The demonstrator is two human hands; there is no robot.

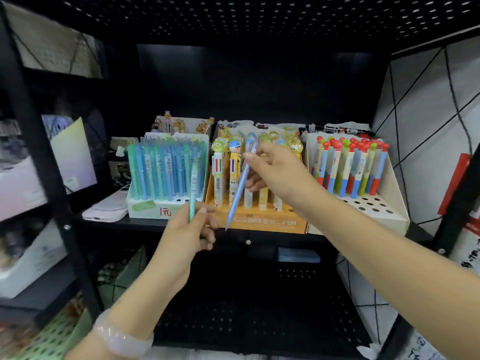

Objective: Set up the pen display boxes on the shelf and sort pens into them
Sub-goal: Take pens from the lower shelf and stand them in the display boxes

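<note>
Three pen display boxes stand side by side on the black shelf (pixel 124 224). The left white box (pixel 145 207) is packed with blue and green pens. The orange middle box (pixel 262 222) carries cartoon-topped multicolour pens. The right cream box (pixel 384 214) has red-capped pens and several free holes in front. My left hand (pixel 192 229) grips a green pen (pixel 193 188) upright in front of the white box. My right hand (pixel 275 170) pinches a light blue pen (pixel 240 185), tip down, over the orange box.
A pink phone (pixel 106 207) lies on the shelf left of the white box. More boxes with figure pens (pixel 179 124) stand behind the front row. A blue block (pixel 298 255) lies on the lower shelf. Black uprights frame both sides.
</note>
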